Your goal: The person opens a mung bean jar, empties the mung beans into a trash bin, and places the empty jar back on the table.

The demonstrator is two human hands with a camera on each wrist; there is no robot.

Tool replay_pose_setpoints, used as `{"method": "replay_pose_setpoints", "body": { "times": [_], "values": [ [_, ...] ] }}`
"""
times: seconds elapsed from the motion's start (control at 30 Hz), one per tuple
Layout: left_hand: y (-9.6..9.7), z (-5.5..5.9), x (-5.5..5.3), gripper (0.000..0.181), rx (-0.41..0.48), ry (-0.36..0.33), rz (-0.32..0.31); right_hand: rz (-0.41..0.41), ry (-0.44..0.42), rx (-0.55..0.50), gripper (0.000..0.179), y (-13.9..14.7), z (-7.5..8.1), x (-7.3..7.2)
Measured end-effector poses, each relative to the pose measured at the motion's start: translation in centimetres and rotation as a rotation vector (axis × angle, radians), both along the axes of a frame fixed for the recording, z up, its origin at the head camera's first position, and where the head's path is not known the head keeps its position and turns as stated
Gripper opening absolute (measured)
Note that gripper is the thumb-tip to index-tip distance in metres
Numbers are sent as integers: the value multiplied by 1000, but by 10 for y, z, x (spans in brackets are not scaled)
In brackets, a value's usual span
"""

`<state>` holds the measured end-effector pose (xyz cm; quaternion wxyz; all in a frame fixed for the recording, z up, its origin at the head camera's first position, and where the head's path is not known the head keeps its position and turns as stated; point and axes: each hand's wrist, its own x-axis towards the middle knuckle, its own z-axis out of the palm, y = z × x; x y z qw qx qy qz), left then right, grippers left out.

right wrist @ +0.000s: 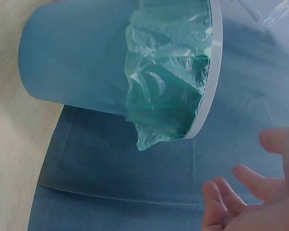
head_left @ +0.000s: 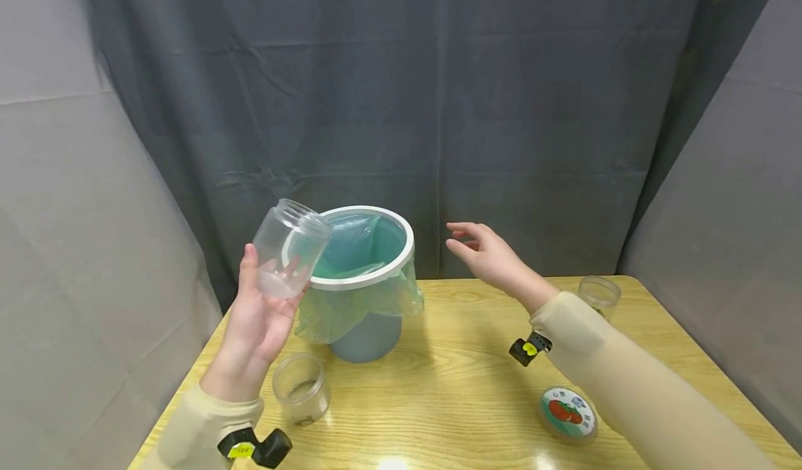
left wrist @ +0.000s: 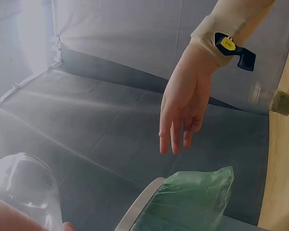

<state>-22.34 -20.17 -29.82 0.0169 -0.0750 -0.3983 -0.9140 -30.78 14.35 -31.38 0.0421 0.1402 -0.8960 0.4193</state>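
Note:
My left hand grips a clear plastic jar with no lid. The jar is tilted, its mouth facing up and right beside the rim of a blue-grey trash bin. A little whitish haze shows at the jar's bottom; I cannot tell whether it is contents. Over the bin's white ring folds a thin green bag. To the right of the bin, my right hand hangs in the air, fingers loosely bent, holding nothing. The left wrist view also catches that right hand.
A second clear jar stands on the wooden table near my left wrist. Beyond the right forearm is another jar, with greenish grains inside. A round container with a tomato picture lies front right. Grey curtains hang behind.

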Motion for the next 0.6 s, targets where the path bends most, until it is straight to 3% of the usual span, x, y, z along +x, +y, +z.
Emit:
{"method": "replay_pose_setpoints", "body": {
  "times": [0.2, 0.43, 0.6],
  "values": [
    [-2, -6, 11, 56, 74, 68, -18, 2, 58, -15, 49, 8, -5, 23],
    [-13, -20, 28, 54, 141, 39, -60, 6, 59, -56, 49, 22, -17, 52],
    [-22, -36, 33, 45, 158, 46, -49, -2, 60, -89, 48, 34, -26, 67]
  ]
}}
